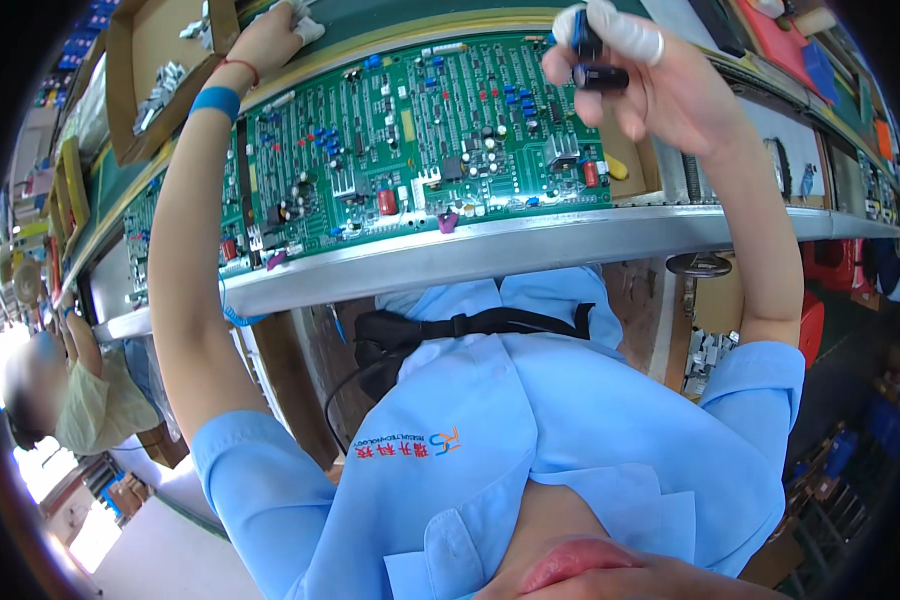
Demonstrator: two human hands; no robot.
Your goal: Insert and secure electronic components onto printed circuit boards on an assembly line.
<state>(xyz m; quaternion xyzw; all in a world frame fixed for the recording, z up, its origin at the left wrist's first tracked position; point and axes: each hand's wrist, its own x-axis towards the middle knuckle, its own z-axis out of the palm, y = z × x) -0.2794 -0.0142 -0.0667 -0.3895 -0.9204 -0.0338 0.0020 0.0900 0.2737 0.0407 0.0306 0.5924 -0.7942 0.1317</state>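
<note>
My right hand [670, 95], with white covers on thumb and fingertip, is raised over the right end of the green circuit boards [400, 130]. Its fingers are closed on black cylindrical capacitors [602, 77]; one lies across the fingers, and another dark one is pinched above it. At the far left, beyond the boards, my left hand [268, 42] has its fingers curled, with white covers on the tips. What it grips, if anything, is hidden. Red, blue and black components stand on the boards, which lie side by side along the metal rail [490, 240].
A cardboard box [120, 100] with silvery metal parts [160, 95] stands left of my left wrist. Beside the boards' right end lies a yellow piece [617, 168] in a tray. Another person [100, 390] sits at the far left. Red and blue bins [785, 50] stand far right.
</note>
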